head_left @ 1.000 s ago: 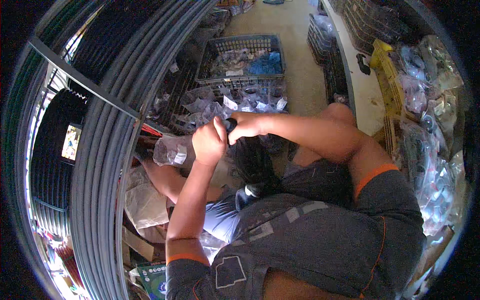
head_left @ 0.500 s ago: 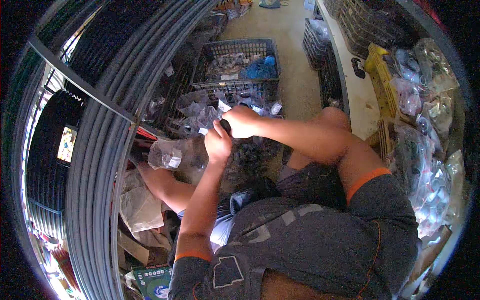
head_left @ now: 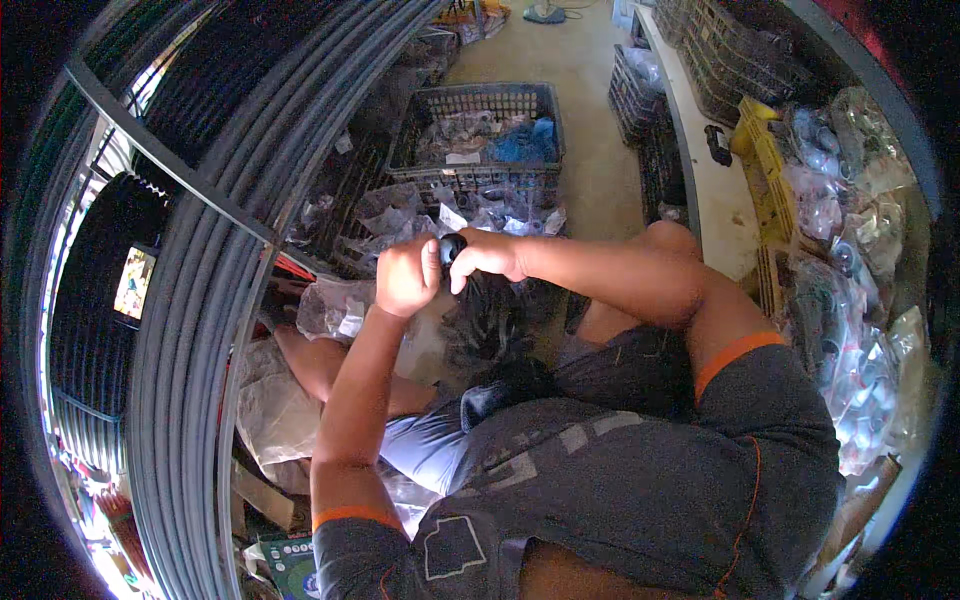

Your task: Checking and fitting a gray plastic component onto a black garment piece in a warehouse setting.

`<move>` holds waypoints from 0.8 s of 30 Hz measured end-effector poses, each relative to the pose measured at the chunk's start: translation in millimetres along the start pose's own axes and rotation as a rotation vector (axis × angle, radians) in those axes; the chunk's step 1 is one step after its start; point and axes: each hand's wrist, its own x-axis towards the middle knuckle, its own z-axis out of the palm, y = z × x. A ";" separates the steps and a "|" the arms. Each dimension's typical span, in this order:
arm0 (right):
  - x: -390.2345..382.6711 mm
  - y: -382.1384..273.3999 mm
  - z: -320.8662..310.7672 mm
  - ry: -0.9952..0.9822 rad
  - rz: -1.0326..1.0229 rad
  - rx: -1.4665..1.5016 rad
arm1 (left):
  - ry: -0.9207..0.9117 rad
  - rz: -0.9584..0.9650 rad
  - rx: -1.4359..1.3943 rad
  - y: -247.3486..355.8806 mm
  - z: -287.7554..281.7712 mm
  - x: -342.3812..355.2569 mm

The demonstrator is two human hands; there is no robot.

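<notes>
In front of me, above a black plastic bag (head_left: 490, 320), my two hands meet at a small black piece with a rounded, shiny end (head_left: 453, 247). Its exact kind is hard to make out. My right hand (head_left: 490, 256) is closed around the piece, fingers curled down over its near side. My left hand (head_left: 407, 278) is closed in a fist at its left, thumb upright against it. Whatever lies inside the left fist is hidden. Clear plastic bags with white labels (head_left: 400, 215) lie just beyond my hands.
A black crate (head_left: 478, 172) holding bagged parts and a blue bag stands ahead. Coiled dark pipes (head_left: 190, 400) on a metal rack rise at my left. On the right are a ledge (head_left: 725, 215), a yellow crate (head_left: 765, 170) and bagged fittings (head_left: 860, 350). A lit phone (head_left: 134, 285) hangs left.
My left hand has shifted left and tilted, its elbow moving outward. The black piece now shows its rounded end between my hands, and the black bag below is more visible.
</notes>
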 end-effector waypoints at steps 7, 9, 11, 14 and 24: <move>-14.6 -4.9 -13.0 -0.526 0.335 0.639 | -0.158 0.223 -0.156 11.8 -19.5 36.6; -17.3 -5.5 -9.5 -0.771 0.202 0.685 | -0.129 0.307 -0.182 17.5 -22.9 41.7; -19.1 -6.5 -1.1 -0.818 0.168 0.619 | -0.070 0.410 -0.267 24.3 -27.2 41.7; -25.8 -10.5 11.6 -0.914 0.113 0.580 | -0.033 0.480 -0.335 33.5 -31.4 40.6; -22.5 -11.8 10.1 -0.554 0.153 0.254 | -0.132 0.223 -0.249 38.0 -31.0 19.6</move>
